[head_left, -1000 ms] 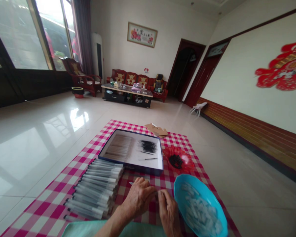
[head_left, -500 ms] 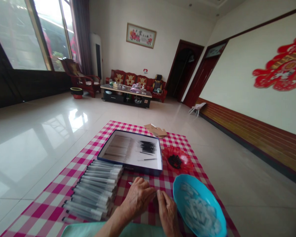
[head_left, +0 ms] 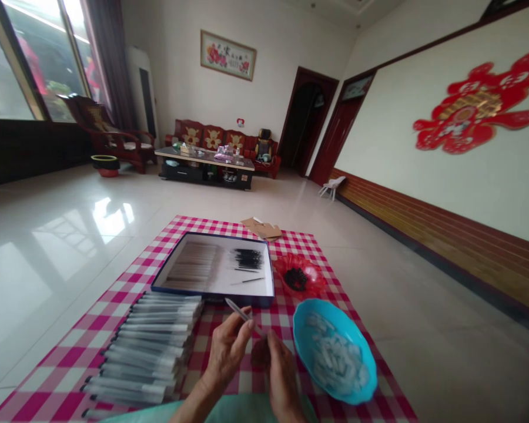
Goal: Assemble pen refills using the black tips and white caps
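Observation:
My left hand (head_left: 230, 342) pinches a slim, whitish pen barrel (head_left: 237, 309) between thumb and fingers, its tip pointing up and to the left. My right hand (head_left: 283, 373) closes round the barrel's lower end, where the fingers hide it. Left of my hands lies a row of pens (head_left: 147, 346) with translucent barrels, pale caps and dark ends. Close by on the right, a blue bowl (head_left: 300, 311) holds many translucent white caps (head_left: 337, 358).
Beyond my hands, a shallow box (head_left: 223, 288) holds clear tubes (head_left: 194, 263) and thin black rods (head_left: 249, 258). A red flower-shaped bowl (head_left: 315, 282) contains small dark pieces. Cardboard (head_left: 267, 229) lies at the far edge of the checked tablecloth (head_left: 127, 267).
The view has swung right, so everything sits further left. My left hand has turned and lifted, and the pen barrel now shows, tilted upward. Both hands stay close together.

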Demonstrator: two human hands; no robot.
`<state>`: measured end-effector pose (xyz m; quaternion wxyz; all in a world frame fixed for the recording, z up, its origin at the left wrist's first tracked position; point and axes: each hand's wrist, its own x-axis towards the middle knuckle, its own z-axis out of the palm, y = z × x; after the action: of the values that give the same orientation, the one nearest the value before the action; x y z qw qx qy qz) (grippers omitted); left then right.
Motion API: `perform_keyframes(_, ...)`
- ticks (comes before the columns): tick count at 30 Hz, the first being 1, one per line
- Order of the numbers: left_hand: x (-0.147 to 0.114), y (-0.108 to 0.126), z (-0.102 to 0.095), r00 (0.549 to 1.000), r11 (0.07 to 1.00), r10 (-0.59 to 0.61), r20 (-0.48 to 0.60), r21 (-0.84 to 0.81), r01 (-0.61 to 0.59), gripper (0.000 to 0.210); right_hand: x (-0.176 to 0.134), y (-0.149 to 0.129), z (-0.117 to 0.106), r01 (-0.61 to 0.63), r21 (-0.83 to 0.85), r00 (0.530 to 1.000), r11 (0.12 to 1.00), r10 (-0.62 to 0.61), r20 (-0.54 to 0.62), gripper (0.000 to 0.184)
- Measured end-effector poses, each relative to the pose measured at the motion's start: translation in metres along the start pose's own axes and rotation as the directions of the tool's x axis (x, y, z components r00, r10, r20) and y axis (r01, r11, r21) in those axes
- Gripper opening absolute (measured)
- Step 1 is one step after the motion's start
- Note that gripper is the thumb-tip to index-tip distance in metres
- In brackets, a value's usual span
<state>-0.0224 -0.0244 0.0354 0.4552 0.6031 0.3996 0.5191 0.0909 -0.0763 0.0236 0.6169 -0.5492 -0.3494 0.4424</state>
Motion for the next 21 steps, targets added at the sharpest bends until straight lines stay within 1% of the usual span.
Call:
perform_keyframes(1, 0.001, -0.001, 0.001, 0.997, 0.988, -0.071, 0.018, -0.134, 0.073, 0.033, -0.002, 0.002, 0.005, -0.034, 0.032, 0.998, 0.999, 0.032, 0.05, 0.052)
perform_keyframes(2, 0.003, -0.001, 0.001, 0.989, 0.95, -0.137, 0.047, -0.276, 0.145, 0.037, -0.004, 0.003, 0.009, -0.08, 0.068, 0.991, 0.994, 0.072, 0.115, 0.054)
perform_keyframes(4, 0.006, 0.0, 0.002, 0.956, 0.805, -0.264, 0.128, -0.516, 0.291, 0.041, -0.009, 0.001, 0.015, -0.186, 0.078, 0.954, 0.979, 0.161, 0.253, 0.06)
perform_keyframes(6, 0.01, 0.001, 0.001, 0.912, 0.648, -0.361, 0.192, -0.652, 0.394, 0.046, -0.013, -0.008, 0.015, -0.247, -0.038, 0.895, 0.968, 0.243, 0.375, 0.062)
perform_keyframes(7, 0.011, 0.001, 0.0, 0.897, 0.596, -0.391, 0.208, -0.685, 0.418, 0.05, -0.014, -0.015, 0.011, -0.226, -0.135, 0.873, 0.965, 0.262, 0.412, 0.06)
perform_keyframes(8, 0.012, 0.001, 0.0, 0.888, 0.569, -0.406, 0.216, -0.701, 0.431, 0.053, -0.013, -0.023, 0.005, -0.17, -0.242, 0.866, 0.955, 0.262, 0.426, 0.055)
perform_keyframes(9, 0.013, 0.0, -0.001, 0.885, 0.561, -0.411, 0.22, -0.704, 0.435, 0.057, -0.01, -0.032, -0.004, -0.086, -0.349, 0.878, 0.933, 0.237, 0.416, 0.049)
perform_keyframes(10, 0.014, -0.001, -0.001, 0.885, 0.568, -0.408, 0.223, -0.697, 0.438, 0.061, -0.006, -0.041, -0.016, 0.016, -0.451, 0.91, 0.892, 0.174, 0.377, 0.043)
perform_keyframes(11, 0.013, -0.002, -0.002, 0.886, 0.585, -0.402, 0.229, -0.68, 0.441, 0.064, 0.0, -0.049, -0.029, 0.112, -0.545, 0.941, 0.831, 0.088, 0.328, 0.038)
perform_keyframes(12, 0.013, -0.004, -0.001, 0.886, 0.611, -0.399, 0.236, -0.652, 0.449, 0.066, 0.008, -0.055, -0.044, 0.204, -0.64, 0.96, 0.741, -0.026, 0.277, 0.035)
perform_keyframes(13, 0.012, -0.006, 0.0, 0.886, 0.644, -0.395, 0.243, -0.614, 0.456, 0.067, 0.018, -0.06, -0.059, 0.278, -0.734, 0.96, 0.62, -0.149, 0.238, 0.029)
perform_keyframes(14, 0.01, -0.007, 0.001, 0.886, 0.682, -0.391, 0.25, -0.568, 0.461, 0.068, 0.028, -0.062, -0.075, 0.321, -0.82, 0.94, 0.474, -0.268, 0.213, 0.023)
perform_keyframes(15, 0.009, -0.009, 0.003, 0.886, 0.72, -0.387, 0.256, -0.516, 0.463, 0.069, 0.038, -0.063, -0.09, 0.334, -0.895, 0.916, 0.295, -0.325, 0.235, 0.021)
perform_keyframes(16, 0.007, -0.011, 0.005, 0.887, 0.758, -0.382, 0.259, -0.461, 0.461, 0.07, 0.047, -0.061, -0.104, 0.323, -0.94, 0.899, 0.111, -0.346, 0.268, 0.022)
perform_keyframes(17, 0.006, -0.012, 0.006, 0.89, 0.793, -0.374, 0.261, -0.407, 0.453, 0.071, 0.055, -0.058, -0.116, 0.307, -0.95, 0.898, 0.057, -0.348, 0.269, 0.021)
perform_keyframes(19, 0.003, -0.015, 0.01, 0.9, 0.85, -0.345, 0.265, -0.32, 0.419, 0.072, 0.067, -0.049, -0.133, 0.291, -0.956, 0.897, -0.024, -0.34, 0.281, 0.021)
perform_keyframes(21, 0.002, -0.019, 0.014, 0.912, 0.887, -0.301, 0.28, -0.268, 0.375, 0.071, 0.072, -0.039, -0.141, 0.28, -0.958, 0.896, -0.066, -0.341, 0.285, 0.021)
